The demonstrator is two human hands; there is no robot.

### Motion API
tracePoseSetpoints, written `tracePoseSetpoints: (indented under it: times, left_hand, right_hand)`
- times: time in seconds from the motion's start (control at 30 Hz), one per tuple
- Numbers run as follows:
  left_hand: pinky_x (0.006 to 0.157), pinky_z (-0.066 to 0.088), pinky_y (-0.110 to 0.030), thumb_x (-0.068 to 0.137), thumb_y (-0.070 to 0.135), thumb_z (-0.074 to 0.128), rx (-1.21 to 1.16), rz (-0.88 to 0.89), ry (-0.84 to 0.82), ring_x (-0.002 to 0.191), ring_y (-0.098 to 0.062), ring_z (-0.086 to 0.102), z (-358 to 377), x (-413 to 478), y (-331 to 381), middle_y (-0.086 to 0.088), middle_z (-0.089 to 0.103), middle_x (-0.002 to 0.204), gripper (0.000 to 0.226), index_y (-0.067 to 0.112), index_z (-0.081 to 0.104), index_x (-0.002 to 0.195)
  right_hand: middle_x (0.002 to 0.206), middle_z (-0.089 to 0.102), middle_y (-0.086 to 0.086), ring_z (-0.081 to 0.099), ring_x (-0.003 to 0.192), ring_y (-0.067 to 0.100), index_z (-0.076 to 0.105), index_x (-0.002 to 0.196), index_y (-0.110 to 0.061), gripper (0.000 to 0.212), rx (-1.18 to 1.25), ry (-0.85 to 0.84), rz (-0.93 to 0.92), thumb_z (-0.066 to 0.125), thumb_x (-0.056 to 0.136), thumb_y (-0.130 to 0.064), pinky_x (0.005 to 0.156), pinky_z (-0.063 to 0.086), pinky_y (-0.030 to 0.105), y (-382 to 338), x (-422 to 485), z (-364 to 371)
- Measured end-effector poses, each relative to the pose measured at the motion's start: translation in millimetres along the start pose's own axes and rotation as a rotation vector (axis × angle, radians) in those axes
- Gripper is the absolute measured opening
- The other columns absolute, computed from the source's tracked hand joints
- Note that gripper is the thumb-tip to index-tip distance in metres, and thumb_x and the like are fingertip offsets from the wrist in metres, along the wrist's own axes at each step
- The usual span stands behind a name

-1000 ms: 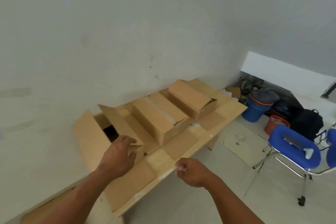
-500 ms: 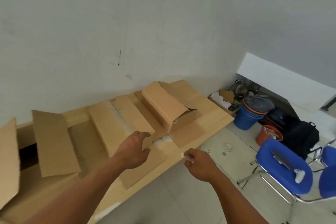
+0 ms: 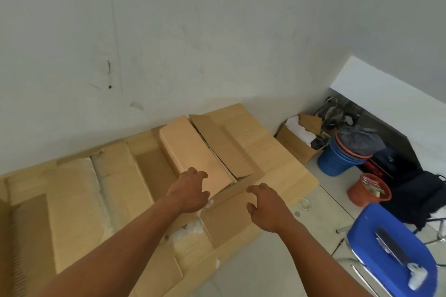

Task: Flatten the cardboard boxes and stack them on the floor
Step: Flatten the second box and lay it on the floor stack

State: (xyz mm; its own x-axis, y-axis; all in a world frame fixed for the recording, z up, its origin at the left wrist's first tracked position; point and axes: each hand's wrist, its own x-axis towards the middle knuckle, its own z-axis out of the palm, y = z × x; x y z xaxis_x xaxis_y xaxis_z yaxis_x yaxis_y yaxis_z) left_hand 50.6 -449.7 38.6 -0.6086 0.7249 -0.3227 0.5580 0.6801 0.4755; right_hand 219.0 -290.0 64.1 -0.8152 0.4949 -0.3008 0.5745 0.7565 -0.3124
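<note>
Several brown cardboard boxes lie in a row on a wooden table (image 3: pixel 289 171) along the wall. The rightmost box (image 3: pixel 193 149) lies on its side with its end flaps spread open toward me. My left hand (image 3: pixel 189 191) hovers at the near end of that box, fingers loosely spread, holding nothing. My right hand (image 3: pixel 264 205) hangs over the box's front flap (image 3: pixel 229 214), fingers relaxed and apart; whether it touches the flap I cannot tell. A second box (image 3: pixel 113 188) lies to the left, with more cardboard at the left edge.
On the tiled floor to the right stand a blue chair (image 3: pixel 391 251), stacked blue buckets (image 3: pixel 337 161), an orange bucket (image 3: pixel 368 190), a black backpack (image 3: pixel 420 195) and an open carton of scraps (image 3: pixel 299 142). The wall runs close behind the table.
The view has shifted right along the table. Both hands moved from the left boxes to the rightmost box, and my right hand opened from a loose fist.
</note>
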Motion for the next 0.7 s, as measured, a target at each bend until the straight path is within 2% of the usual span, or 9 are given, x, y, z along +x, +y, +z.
tracePoseSetpoints:
  times: [0.17,0.27,0.4,0.5,0.6,0.7]
  left_hand:
    - [0.114,0.034,-0.049,0.094,0.044,0.054,-0.087,-0.219,0.11,0.144,-0.035,0.022,3,59,13,-0.011,0.022,0.158,0.067,0.023,0.029,0.152]
    - [0.114,0.031,-0.057,0.094,0.048,0.051,-0.168,-0.401,0.169,0.147,-0.043,0.012,4,90,21,-0.013,0.01,0.162,0.071,0.027,0.022,0.154]
    - [0.114,0.028,-0.063,0.09,0.06,0.051,-0.273,-0.603,0.222,0.148,-0.049,0.001,5,119,37,-0.012,-0.005,0.164,0.083,0.028,0.011,0.155]
    - [0.11,0.033,-0.064,0.079,0.074,0.055,-0.296,-0.725,0.254,0.148,-0.046,0.002,8,138,50,-0.007,-0.011,0.165,0.101,0.03,0.005,0.155]
    - [0.11,0.031,-0.066,0.07,0.079,0.06,-0.256,-0.787,0.234,0.149,-0.045,0.0,11,149,57,-0.006,-0.018,0.165,0.116,0.033,-0.004,0.155]
    - [0.112,0.028,-0.066,0.066,0.084,0.059,-0.291,-0.782,0.252,0.15,-0.045,-0.002,12,151,53,-0.007,-0.019,0.165,0.124,0.033,-0.009,0.155]
  right_hand:
    - [0.142,0.043,0.008,0.049,0.126,0.027,0.044,0.144,-0.018,0.054,0.127,0.046,-0.06,0.058,0.094,-0.033,0.1,0.046,0.037,12,84,-16]
    - [0.147,0.036,0.008,0.046,0.13,0.029,0.037,0.148,-0.02,0.069,0.135,0.024,-0.109,0.06,0.087,-0.043,0.102,0.045,0.04,15,131,-19]
    - [0.162,0.008,0.01,0.021,0.148,0.031,0.012,0.156,-0.026,0.1,0.093,-0.163,-0.161,0.062,0.077,-0.061,0.113,0.035,0.044,21,172,-15]
    - [0.164,-0.008,0.008,0.006,0.152,0.03,-0.001,0.157,-0.03,0.109,0.084,-0.289,-0.203,0.065,0.076,-0.06,0.115,0.031,0.048,23,189,-12]
    - [0.164,-0.007,0.005,0.009,0.151,0.032,-0.003,0.156,-0.031,0.108,0.11,-0.345,-0.23,0.066,0.076,-0.054,0.116,0.031,0.049,23,198,-13]
    - [0.164,-0.001,0.002,0.023,0.148,0.03,-0.001,0.157,-0.03,0.106,0.214,-0.413,-0.235,0.066,0.076,-0.045,0.114,0.036,0.041,24,208,-25]
